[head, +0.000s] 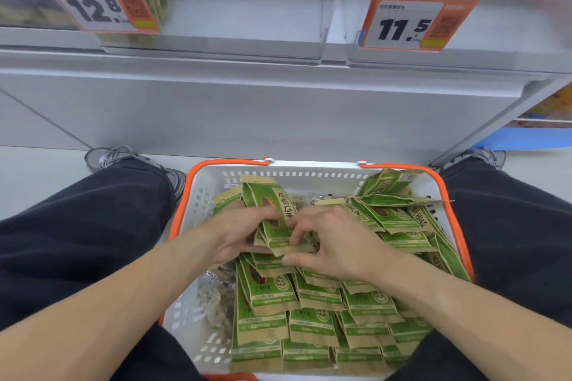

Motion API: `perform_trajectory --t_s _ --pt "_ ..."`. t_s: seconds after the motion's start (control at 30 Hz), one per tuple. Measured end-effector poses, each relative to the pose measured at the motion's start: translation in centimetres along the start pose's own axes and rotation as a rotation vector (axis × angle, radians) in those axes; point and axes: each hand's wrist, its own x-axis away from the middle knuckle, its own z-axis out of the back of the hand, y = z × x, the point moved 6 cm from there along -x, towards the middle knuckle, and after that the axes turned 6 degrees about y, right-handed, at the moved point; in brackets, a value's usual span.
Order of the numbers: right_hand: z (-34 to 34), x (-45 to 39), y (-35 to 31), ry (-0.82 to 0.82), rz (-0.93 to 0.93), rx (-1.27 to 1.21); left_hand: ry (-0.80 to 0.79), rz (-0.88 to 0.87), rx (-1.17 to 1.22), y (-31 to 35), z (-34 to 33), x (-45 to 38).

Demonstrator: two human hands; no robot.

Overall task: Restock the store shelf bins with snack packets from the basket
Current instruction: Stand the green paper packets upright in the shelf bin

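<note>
A white basket with an orange rim (192,204) sits on the floor between my knees, filled with several green and tan snack packets (312,297). My left hand (235,235) and my right hand (334,241) meet over its middle. Both grip a small stack of green packets (272,210) that stands tilted up out of the pile. Above, a clear shelf bin (247,9) with a 12.8 price tag (99,6) holds a row of green packets at its left side. A second clear bin (510,37) carries an 11.5 tag (414,22).
A grey shelf front (247,108) rises just behind the basket. My legs in dark trousers flank the basket, with grey shoes (123,158) against the shelf base. Clear bags of pale snacks (216,303) lie at the basket's left side. Colourful goods show at the far right.
</note>
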Motion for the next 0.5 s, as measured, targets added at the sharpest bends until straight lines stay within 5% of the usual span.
perform_trajectory --t_s 0.2,0.37,0.5 --pt "6.4 -0.5 3.3 0.347 -0.304 -0.345 -0.053 -0.222 0.084 4.1 0.1 1.4" --pt "5.6 -0.6 3.9 0.130 -0.408 -0.791 -0.182 -0.351 0.092 7.0 -1.0 4.2" --pt "5.3 -1.0 3.5 0.096 -0.359 -0.876 -0.161 -0.397 0.059 7.9 -0.8 5.1"
